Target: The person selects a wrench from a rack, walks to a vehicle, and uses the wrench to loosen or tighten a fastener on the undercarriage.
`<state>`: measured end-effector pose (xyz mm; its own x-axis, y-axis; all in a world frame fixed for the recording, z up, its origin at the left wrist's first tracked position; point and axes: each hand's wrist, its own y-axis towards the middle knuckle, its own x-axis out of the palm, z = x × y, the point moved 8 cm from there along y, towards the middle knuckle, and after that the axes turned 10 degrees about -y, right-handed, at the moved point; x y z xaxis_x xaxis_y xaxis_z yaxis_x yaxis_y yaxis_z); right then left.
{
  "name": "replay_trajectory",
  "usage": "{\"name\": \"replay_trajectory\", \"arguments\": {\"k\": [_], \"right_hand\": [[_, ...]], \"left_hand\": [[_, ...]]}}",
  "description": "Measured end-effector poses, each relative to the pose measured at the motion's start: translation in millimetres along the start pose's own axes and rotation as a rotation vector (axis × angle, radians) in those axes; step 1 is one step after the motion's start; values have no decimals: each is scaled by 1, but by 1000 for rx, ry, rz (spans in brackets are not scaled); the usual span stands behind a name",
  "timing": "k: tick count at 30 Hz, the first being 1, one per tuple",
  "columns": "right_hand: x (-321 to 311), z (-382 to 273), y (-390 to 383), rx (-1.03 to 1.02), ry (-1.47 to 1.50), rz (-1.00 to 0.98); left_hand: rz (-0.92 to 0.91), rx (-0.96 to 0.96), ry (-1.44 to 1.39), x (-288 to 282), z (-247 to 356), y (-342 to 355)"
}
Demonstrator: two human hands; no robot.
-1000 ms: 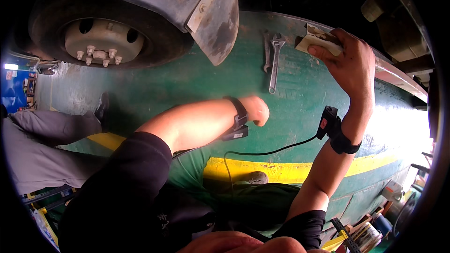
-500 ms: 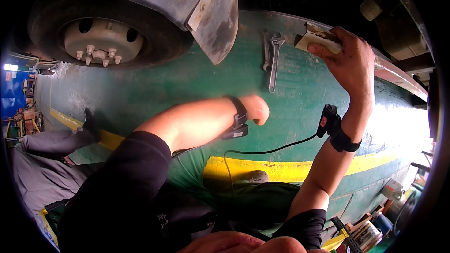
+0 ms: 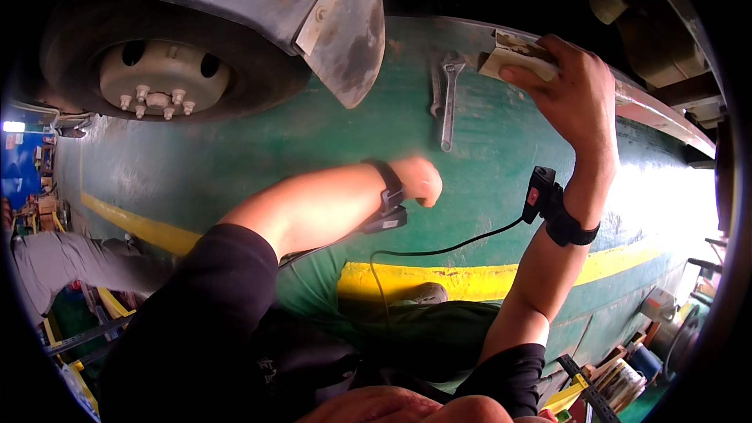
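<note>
Green-painted floor (image 3: 235, 157) with a yellow stripe (image 3: 470, 278) fills most of the view, and a large truck wheel (image 3: 157, 70) sits at ten o'clock with a grey mudflap (image 3: 348, 31) hanging beside it. The right hand (image 3: 572, 94), at one o'clock, is clamped on a pale, worn block (image 3: 513, 55), thumb over the top and fingers wrapped behind; it looks like a sanding block or a folded pad, though its exact kind cannot be told. The block rests at the far edge of the green floor, just beside a metal rail (image 3: 658, 110). Two wrenches (image 3: 445, 98) lie on the floor at twelve o'clock, near the block but not touching it.

The left hand (image 3: 419, 180), near the centre, is closed into a loose fist and holds nothing; it seems to press on the floor for support. Both wrists carry black bands, the right one with a small device (image 3: 540, 192) and a cable (image 3: 439, 247).

To handle the block well, the person would likely keep the grip firm and flat, and let the braced left arm take the body's weight. A second person's legs (image 3: 63, 258) show at eight o'clock.
</note>
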<state>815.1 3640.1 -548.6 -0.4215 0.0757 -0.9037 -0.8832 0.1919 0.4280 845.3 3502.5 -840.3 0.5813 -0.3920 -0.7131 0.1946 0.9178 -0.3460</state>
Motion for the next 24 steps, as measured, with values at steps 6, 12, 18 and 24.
{"name": "replay_trajectory", "arguments": {"k": [6,12,18,24], "right_hand": [[0,0,0,11,-9,-3],[0,2,0,19,-13,-12],[-2,-3,1,4,5,3],[-2,-1,1,22,23,-30]], "left_hand": [[-247,-393,35,8,-10,8],[-413,-519,82,6,-6,9],[-346,-377,58,15,-13,9],[-337,-413,89,17,-14,13]]}}
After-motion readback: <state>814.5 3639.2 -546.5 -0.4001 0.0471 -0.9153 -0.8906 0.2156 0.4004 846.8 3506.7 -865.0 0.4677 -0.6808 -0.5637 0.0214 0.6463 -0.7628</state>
